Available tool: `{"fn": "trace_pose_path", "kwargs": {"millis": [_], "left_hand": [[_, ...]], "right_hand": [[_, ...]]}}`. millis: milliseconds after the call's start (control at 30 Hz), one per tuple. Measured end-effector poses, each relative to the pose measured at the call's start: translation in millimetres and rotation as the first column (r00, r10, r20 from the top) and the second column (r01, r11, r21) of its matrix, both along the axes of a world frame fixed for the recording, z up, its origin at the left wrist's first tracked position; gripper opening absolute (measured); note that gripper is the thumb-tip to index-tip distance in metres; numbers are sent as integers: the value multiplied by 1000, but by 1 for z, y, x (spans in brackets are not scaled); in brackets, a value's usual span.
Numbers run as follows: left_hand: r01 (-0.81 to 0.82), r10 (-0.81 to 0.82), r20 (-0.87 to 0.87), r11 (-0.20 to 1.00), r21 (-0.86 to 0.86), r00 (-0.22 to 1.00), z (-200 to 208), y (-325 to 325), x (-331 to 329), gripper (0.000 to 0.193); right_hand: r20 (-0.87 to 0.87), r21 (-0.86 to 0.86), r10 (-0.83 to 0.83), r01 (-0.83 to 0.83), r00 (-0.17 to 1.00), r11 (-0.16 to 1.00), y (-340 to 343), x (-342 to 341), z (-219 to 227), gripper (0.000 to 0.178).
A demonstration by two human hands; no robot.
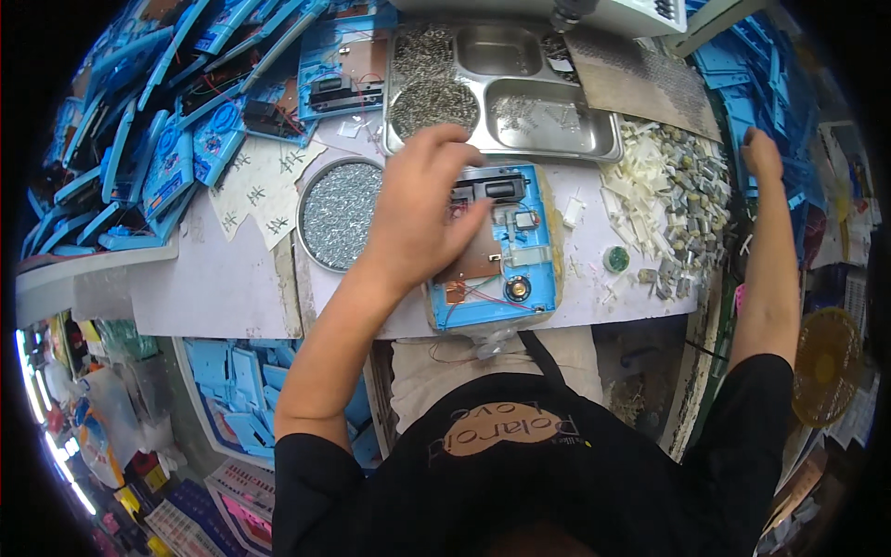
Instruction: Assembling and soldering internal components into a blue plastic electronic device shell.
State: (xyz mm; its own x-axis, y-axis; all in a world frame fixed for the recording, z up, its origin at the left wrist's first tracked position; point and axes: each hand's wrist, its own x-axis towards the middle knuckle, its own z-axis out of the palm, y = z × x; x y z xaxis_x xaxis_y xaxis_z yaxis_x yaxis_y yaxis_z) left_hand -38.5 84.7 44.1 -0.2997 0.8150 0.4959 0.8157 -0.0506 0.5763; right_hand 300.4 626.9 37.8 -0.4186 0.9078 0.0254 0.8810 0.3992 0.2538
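In front of me lies a blue plastic casing (pixel 548 269), open side up. Inside it are a brown circuit board (pixel 475 258), a black slotted part (pixel 501 189), a small round speaker (pixel 517 289) and thin red wires. My left hand (pixel 418 204) hangs over the casing's upper left, fingers bent and apart, thumb above the board; I see nothing held, and whether it touches is unclear. Far to the right, my right hand (pixel 763 156) is at a pile of blue casings (pixel 742 93). Its fingers are curled, and whatever they grip is hidden.
A round tin of small screws (pixel 340 213) stands left of the casing. Behind is a metal compartment tray (pixel 594 139) with small metal parts. White and grey pieces (pixel 687 186) heap at right, near a small green round pot (pixel 615 259). Assembled blue casings (pixel 139 158) stack at far left.
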Motion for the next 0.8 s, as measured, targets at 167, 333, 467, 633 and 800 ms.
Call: {"fn": "trace_pose_path", "kwargs": {"millis": [167, 333, 467, 633, 800], "left_hand": [[-197, 191, 99, 979, 52, 977, 1, -39, -12, 32], [-227, 224, 167, 974, 1, 960, -7, -63, 8, 27], [-237, 238, 152, 971, -25, 959, -7, -80, 15, 25], [-225, 210, 183, 972, 62, 960, 5, -79, 9, 28], [-72, 189, -298, 930, 362, 936, 71, -38, 11, 61]], "right_hand": [[-305, -195, -80, 20, 949, 981, 54, 24, 23, 27], [-67, -295, -169, 143, 983, 945, -5, -7, -16, 43], [36, -13, -248, 249, 968, 969, -28, -19, -8, 47], [-366, 150, -57, 120, 929, 981, 21, 19, 85, 45], [-738, -105, 420, -704, 528, 702, -239, -77, 165, 34]]}}
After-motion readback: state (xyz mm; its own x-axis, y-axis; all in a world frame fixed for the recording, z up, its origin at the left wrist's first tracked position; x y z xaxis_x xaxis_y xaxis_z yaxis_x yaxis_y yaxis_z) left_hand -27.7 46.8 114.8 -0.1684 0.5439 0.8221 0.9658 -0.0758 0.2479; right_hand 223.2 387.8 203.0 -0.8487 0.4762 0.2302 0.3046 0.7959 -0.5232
